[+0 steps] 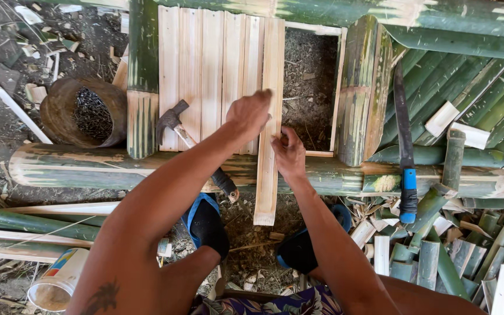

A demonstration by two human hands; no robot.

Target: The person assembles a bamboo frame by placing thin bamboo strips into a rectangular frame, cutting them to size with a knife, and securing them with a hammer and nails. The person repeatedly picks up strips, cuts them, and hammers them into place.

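Slat lies with its long axis running away from the person, rightmost in the row. Left hand presses on its upper part with bent fingers; right hand pinches its right edge lower down, nearer the body.

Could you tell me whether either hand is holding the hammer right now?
No, the hammer lies free on the bamboo slats, while the left hand and right hand both touch the loose slat.

A pale bamboo slat is gripped by both hands, left hand and right hand, next to laid slats. A hammer is left lying there, a blue-handled machete off right.
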